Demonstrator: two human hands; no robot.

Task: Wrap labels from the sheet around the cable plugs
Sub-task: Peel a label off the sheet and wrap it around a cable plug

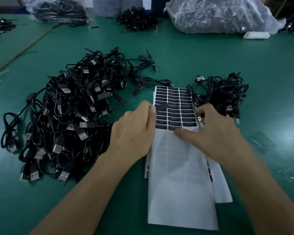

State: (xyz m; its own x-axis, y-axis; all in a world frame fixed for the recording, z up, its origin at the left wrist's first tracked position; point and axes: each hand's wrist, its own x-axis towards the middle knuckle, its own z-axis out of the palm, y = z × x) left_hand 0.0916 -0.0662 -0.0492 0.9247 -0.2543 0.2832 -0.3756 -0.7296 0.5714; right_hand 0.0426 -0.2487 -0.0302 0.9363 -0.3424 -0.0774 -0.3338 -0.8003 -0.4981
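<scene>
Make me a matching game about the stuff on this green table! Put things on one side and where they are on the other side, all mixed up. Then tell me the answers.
Things:
1. big cable pile
2. peeled label
3. label sheet
4. big plastic bag

Places:
A. pinched by the left hand
B. at the far right of the table
C. left of the sheet
D. pressed down by the thumb of the right hand, which also holds a cable plug

Pairs: 1-C, 2-A, 3-D, 4-B
</scene>
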